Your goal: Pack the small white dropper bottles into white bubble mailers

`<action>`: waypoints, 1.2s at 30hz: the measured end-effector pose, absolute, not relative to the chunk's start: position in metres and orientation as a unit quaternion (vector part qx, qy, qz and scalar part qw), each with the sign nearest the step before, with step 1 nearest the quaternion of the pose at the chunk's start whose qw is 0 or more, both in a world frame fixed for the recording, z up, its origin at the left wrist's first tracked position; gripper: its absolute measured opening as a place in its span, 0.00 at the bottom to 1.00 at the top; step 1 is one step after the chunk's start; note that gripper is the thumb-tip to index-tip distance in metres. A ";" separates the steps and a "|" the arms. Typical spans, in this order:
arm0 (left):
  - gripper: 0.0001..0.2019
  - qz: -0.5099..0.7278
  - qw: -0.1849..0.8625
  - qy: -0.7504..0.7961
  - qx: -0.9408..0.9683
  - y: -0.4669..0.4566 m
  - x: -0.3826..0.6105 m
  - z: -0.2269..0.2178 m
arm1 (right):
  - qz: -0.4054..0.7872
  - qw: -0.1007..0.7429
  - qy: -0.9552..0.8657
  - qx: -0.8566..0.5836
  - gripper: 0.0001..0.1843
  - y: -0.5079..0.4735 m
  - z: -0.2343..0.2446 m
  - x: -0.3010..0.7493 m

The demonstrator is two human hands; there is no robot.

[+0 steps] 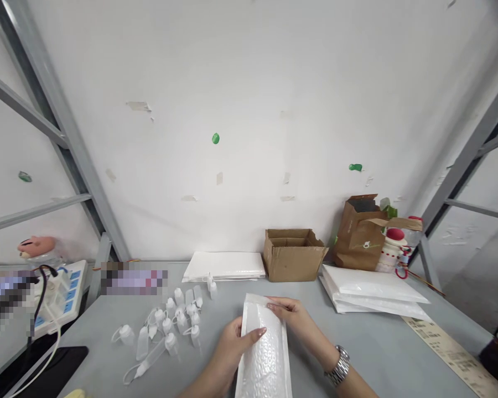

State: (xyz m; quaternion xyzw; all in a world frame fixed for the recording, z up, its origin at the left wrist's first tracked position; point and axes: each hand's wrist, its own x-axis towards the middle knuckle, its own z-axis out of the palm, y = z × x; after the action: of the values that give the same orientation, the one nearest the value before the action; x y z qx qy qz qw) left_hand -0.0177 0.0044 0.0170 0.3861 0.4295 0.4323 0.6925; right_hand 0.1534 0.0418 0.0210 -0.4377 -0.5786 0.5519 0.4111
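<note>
A white bubble mailer [262,359] is held upright in front of me, its lower end running out of the picture. My left hand [237,344] grips its left edge, thumb across the front and the other fingers behind it. My right hand [292,312] is closed on the upper right part near the top flap, with a metal watch on that wrist. To the left of the mailer, several small translucent squeeze bottles [170,341] with tethered caps lie and stand on the grey table [332,342].
Flat white mailers [226,264] lie at the back, beside an open cardboard box [296,262]. More filled white mailers [369,284] are stacked at right, before a brown paper bag [359,235]. A label strip [452,351] lies far right; a power strip [72,293] and cables are left.
</note>
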 end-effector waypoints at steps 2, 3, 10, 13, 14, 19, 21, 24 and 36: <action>0.28 0.437 0.678 0.445 0.390 0.004 -0.018 0.019 | 0.557 0.392 -0.594 -0.429 0.24 0.041 0.028 0.157; 0.28 0.441 0.673 0.449 0.389 0.004 -0.019 0.019 | 0.556 0.381 -0.604 -0.425 0.24 0.040 0.031 0.158; 0.25 0.438 0.679 0.456 0.373 0.005 -0.018 0.013 | 0.556 0.385 -0.600 -0.427 0.22 0.038 0.023 0.153; 0.27 0.429 0.680 0.450 0.389 0.003 -0.016 0.011 | 0.556 0.401 -0.574 -0.447 0.24 0.041 0.013 0.150; 0.29 0.418 0.684 0.449 0.395 0.002 -0.016 0.008 | 0.548 0.411 -0.565 -0.459 0.25 0.041 0.011 0.149; 0.33 0.393 0.696 0.428 0.422 0.003 -0.013 -0.008 | 0.527 0.456 -0.525 -0.489 0.24 0.040 0.012 0.146; 0.31 0.400 0.692 0.430 0.420 0.004 -0.014 -0.011 | 0.559 0.455 -0.516 -0.464 0.22 0.038 0.014 0.146; 0.31 0.401 0.697 0.429 0.412 0.004 -0.015 -0.009 | 0.624 0.440 -0.486 -0.425 0.21 0.035 0.015 0.145; 0.29 0.325 0.759 0.400 0.398 -0.001 -0.014 -0.009 | 0.622 0.512 -0.399 -0.438 0.23 0.034 0.011 0.142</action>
State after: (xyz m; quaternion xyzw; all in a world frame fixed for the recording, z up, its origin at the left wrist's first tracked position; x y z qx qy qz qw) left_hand -0.0138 -0.0007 -0.0091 0.3980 0.3999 0.3252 0.7589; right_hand 0.1421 0.0342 0.0112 -0.4378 -0.3989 0.6225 0.5116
